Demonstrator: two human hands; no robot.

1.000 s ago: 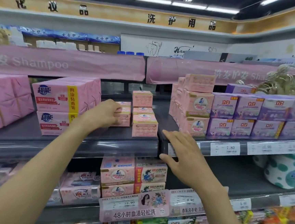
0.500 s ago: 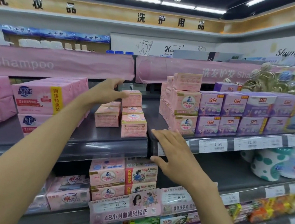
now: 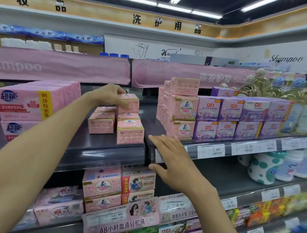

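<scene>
A small pink soap box tops the rear stack of pink boxes on the dark middle shelf. My left hand reaches in from the left and grips this top box, fingers over its top and thumb on its front. More small pink boxes stand below and in front of it: one pile at the left and one at the right. My right hand rests flat with straight fingers on the front edge of the neighbouring shelf, thumb under the lip.
Large pink soap packs fill the shelf's left part. Stacked pink boxes and purple boxes stand on the right shelf above price tags. The shelf below holds more soap packs. A pink banner hangs overhead.
My left hand rose from the lower left pile to the top box of the rear stack and closed round it. The right hand stayed on the shelf edge.
</scene>
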